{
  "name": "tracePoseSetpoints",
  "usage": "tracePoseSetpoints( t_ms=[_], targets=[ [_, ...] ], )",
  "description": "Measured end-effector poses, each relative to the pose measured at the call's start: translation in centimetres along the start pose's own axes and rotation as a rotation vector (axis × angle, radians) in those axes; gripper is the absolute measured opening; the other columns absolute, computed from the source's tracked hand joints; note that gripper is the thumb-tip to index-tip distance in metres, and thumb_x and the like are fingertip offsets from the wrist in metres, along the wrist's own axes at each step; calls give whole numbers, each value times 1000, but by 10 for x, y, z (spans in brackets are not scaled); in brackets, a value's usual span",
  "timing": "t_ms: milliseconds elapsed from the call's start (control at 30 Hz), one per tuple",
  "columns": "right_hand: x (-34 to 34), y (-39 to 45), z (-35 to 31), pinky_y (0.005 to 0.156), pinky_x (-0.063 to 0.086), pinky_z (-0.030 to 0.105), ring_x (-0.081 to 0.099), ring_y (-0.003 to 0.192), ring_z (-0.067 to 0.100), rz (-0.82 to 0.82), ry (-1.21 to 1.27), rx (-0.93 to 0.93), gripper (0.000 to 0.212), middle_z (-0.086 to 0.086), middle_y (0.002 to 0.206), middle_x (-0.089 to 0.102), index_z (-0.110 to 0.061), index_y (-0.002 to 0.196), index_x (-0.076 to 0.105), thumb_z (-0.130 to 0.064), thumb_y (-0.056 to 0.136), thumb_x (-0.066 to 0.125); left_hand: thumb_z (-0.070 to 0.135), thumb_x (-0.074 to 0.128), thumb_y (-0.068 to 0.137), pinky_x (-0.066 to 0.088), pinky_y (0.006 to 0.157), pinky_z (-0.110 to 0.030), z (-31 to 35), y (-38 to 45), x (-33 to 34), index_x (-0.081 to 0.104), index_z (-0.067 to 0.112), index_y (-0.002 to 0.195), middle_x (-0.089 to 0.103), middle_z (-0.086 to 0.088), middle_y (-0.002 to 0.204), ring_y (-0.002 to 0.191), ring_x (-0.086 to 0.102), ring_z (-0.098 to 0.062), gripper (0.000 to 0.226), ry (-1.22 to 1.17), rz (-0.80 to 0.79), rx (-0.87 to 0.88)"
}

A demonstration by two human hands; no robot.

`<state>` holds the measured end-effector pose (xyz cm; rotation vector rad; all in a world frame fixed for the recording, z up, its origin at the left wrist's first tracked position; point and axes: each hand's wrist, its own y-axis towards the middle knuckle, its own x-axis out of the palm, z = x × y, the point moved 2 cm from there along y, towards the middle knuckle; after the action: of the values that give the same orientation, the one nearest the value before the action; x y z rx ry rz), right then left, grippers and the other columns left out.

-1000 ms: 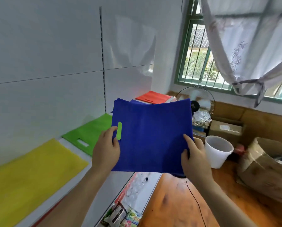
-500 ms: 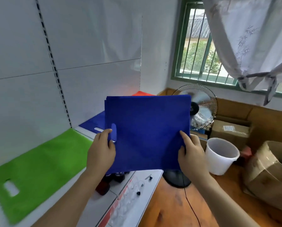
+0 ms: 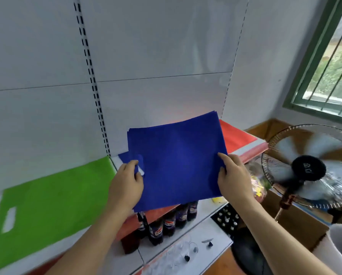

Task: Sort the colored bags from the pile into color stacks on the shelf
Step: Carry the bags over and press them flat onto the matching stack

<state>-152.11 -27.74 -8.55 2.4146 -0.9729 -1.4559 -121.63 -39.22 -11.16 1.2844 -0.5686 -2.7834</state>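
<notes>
White shelf [image 3: 116,165] w/ slotted back panel is carrying flat bag stacks: green stack [image 3: 47,199] lying at left, handle cutout facing near edge; blue stack [image 3: 124,156] peeking out in middle, mostly hidden; red stack [image 3: 235,137] lying at right. Lower shelf [image 3: 198,221] is carrying dark soda bottles [image 3: 166,223], upright.

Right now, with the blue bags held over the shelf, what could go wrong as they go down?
1. The blue bags are several layers, edges already fanned at the top left; the left hand and right hand grip only the side edges, so layers may slide apart.
2. The red stack lies close on the right; the blue could overlap it.
3. The spinning fan may lift loose bags.
</notes>
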Motion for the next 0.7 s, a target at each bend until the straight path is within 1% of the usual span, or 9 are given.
tracePoseSetpoints(
  t_ms=[100,267,400,500,533,633,700],
  targets=[
    [28,32,-1,99,52,45,57,124,28,-72,-10,-50,54,2,144,55,-16,151,56,-3,99,48,21,56,104,53,93,-41,-12,16,11,55,17,146,60,-4,144,121,63,-26,42,19,32,-55],
    [60,82,10,99,52,45,57,126,30,-178,-43,-123,54,3,148,52,-15,152,54,-4,100,47,26,54,104,55,93,-42,-16,37,34,54,19,146,64,-3,140,119,64,-26,42,73,29,-139],
    [85,113,18,98,53,45,57,125,31,-260,-39,-147,55,3,147,51,-14,153,53,-4,100,47,28,54,104,57,85,-41,-18,40,44,54,19,146,66,-2,134,110,67,-24,42,156,43,-211],
    [105,129,22,95,54,45,56,128,33,-309,-26,-211,54,4,148,51,-12,152,54,-3,99,48,29,55,104,56,70,-37,-19,42,50,56,18,144,70,-1,123,95,67,-20,42,274,67,-243],
    [111,134,23,94,54,44,55,130,32,-326,-23,-226,54,3,148,51,-13,152,54,-3,99,47,29,55,103,55,68,-37,-19,43,52,57,18,143,70,-1,118,92,66,-20,41,295,71,-256],
    [127,150,31,96,53,41,52,134,29,-374,-29,-274,54,2,148,51,-13,153,52,-4,100,47,28,56,103,52,65,-36,-16,40,60,62,17,134,67,0,106,87,62,-19,34,377,69,-299],
    [136,160,35,99,52,40,51,133,27,-410,-42,-306,54,2,147,51,-12,155,50,-5,101,46,30,54,103,51,70,-36,-12,38,65,63,18,131,65,-1,108,91,60,-20,31,448,64,-337]
  ],
)
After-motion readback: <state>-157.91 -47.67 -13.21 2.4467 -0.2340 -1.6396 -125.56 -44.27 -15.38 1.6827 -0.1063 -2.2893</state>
